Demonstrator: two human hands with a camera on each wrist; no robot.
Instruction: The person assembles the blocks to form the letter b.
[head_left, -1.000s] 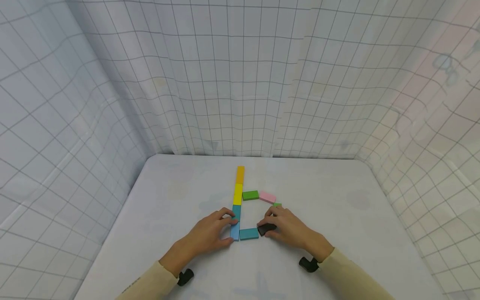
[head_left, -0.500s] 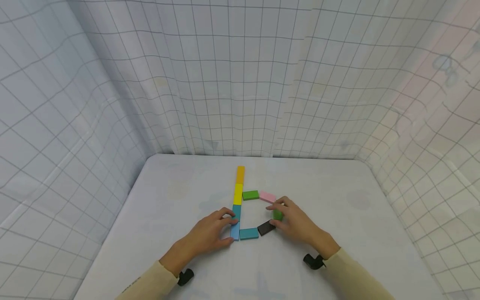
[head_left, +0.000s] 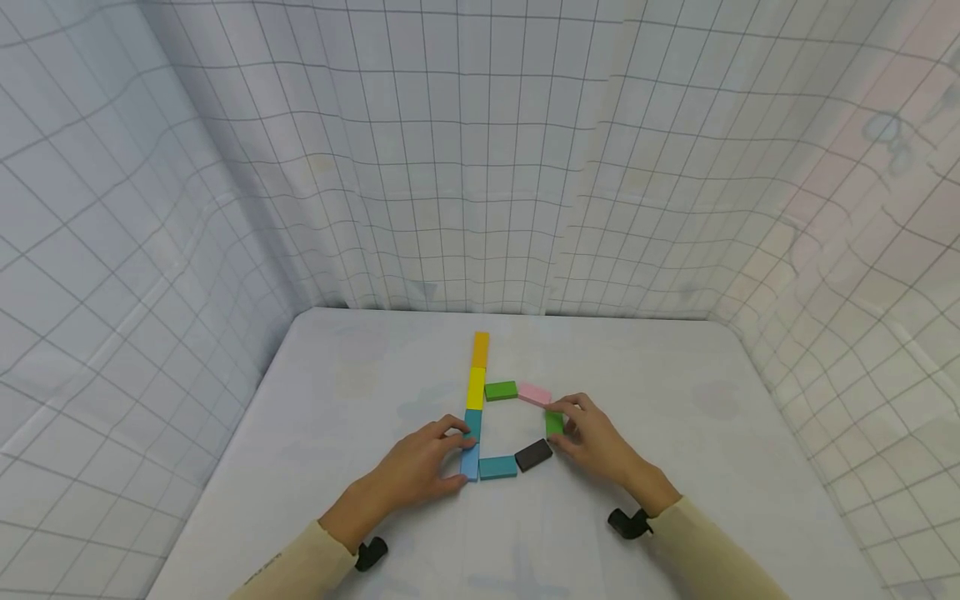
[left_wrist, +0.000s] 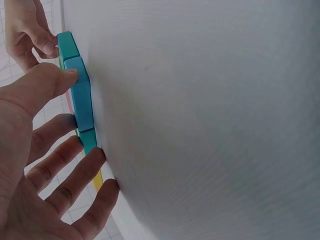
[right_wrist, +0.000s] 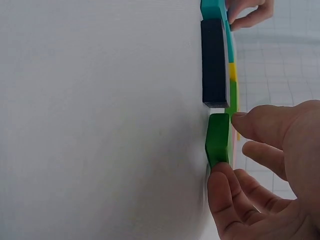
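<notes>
Flat coloured blocks form a straight column with a loop on its right. My left hand [head_left: 426, 464] rests at the lower column with its fingers spread. Its thumb touches the near end of the light blue block [left_wrist: 84, 102], and the other fingertips lie along that block and the teal block [head_left: 473, 421] beyond. With thumb and fingertips, my right hand [head_left: 596, 439] pinches the ends of a green block [right_wrist: 218, 139] on the loop's right side. Beside it lie a black block [head_left: 533, 455] and a pink block [head_left: 535, 393]. A small gap separates the green and black blocks.
The column continues away with a yellow block [head_left: 476, 388] and an orange block [head_left: 481, 350]. Another green block [head_left: 501, 391] and a lower teal block [head_left: 498, 468] join loop to column. Grid-patterned cloth [head_left: 495, 167] encloses the white table [head_left: 675, 400] at back and sides.
My right hand has moved from the black block to the green block and straightened it in the loop's right side. The left hand has stayed put.
</notes>
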